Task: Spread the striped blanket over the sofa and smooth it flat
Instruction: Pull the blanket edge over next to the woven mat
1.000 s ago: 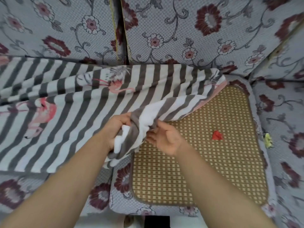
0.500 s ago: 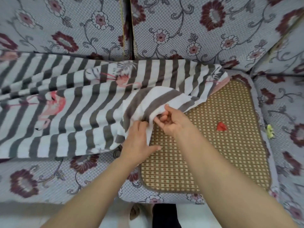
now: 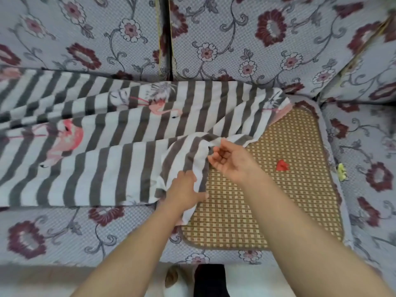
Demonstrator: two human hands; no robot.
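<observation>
The striped blanket (image 3: 111, 151), grey and white with pink flamingos, lies across the left and middle of the floral sofa (image 3: 235, 39), still rumpled with folds near its right end. My left hand (image 3: 184, 189) presses down on the blanket's lower right corner, fingers curled into the cloth. My right hand (image 3: 229, 159) pinches a raised fold of the blanket's right edge between thumb and fingers, just above the woven mat (image 3: 278, 200).
A tan woven mat covers the right seat cushion, with a small red scrap (image 3: 282, 165) lying on it. A yellow-green bit (image 3: 342, 175) sits beside the mat's right edge. The sofa's front edge and pale floor (image 3: 64, 281) are below my arms.
The bunched blanket corner has been lowered and pulled toward the mat. My left hand moved right and down onto the corner; my right hand shifted up to the edge fold.
</observation>
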